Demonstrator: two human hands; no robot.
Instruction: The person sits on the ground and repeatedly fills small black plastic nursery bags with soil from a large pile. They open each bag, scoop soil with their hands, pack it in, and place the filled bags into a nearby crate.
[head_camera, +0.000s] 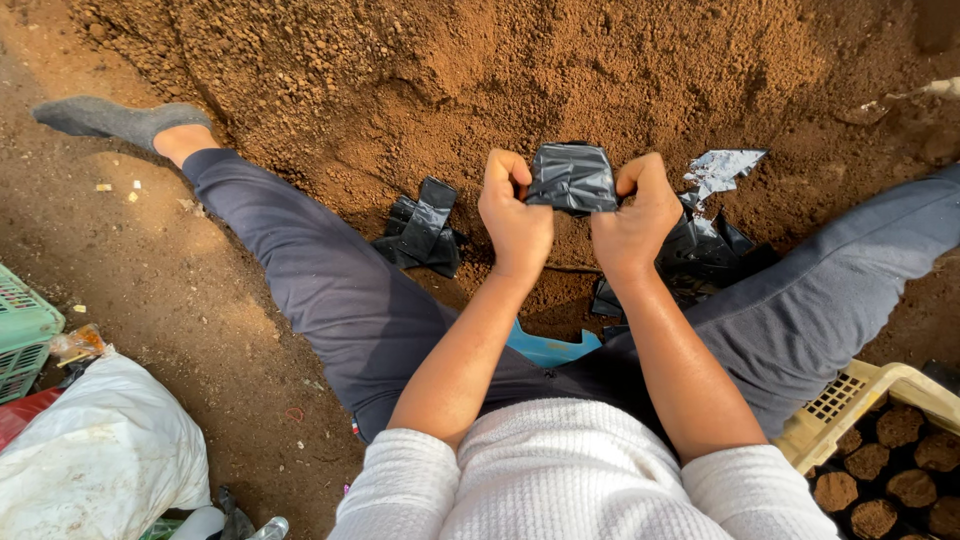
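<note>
At far left, a green crate (22, 335) stands at the frame edge, with a white sack (100, 455) lying just below it on the bare ground.

Your left foot, in a grey sock (110, 118), rests at upper left, and the leg runs down from it toward the centre in dark trousers (320, 280).

A small heap of black bags (425, 232) lies on the dirt between that leg and your left hand, touching the foot of the soil heap (480, 60), which fills the top of the view.

Your left hand (515, 215) is closed on the left edge of a black bag (572, 178), fingers curled over the rim.

The bag is held just above the soil between both hands, out in front of you and between your spread legs, its mouth pulled partly apart.

Your right hand (632, 212) is closed on the bag's right edge in the same pinching grip.

A blue scrap (548, 350) shows below your forearms, at your lap.

A second heap of black bags (705, 255) lies just right of your right hand, partly under the right leg; one crumpled silvery-looking bag (722, 170) sits at its top.

At lower right, a yellow crate (880, 395) stands beside your right leg and holds filled bags (895, 470) of soil, packed upright and touching one another.
</note>
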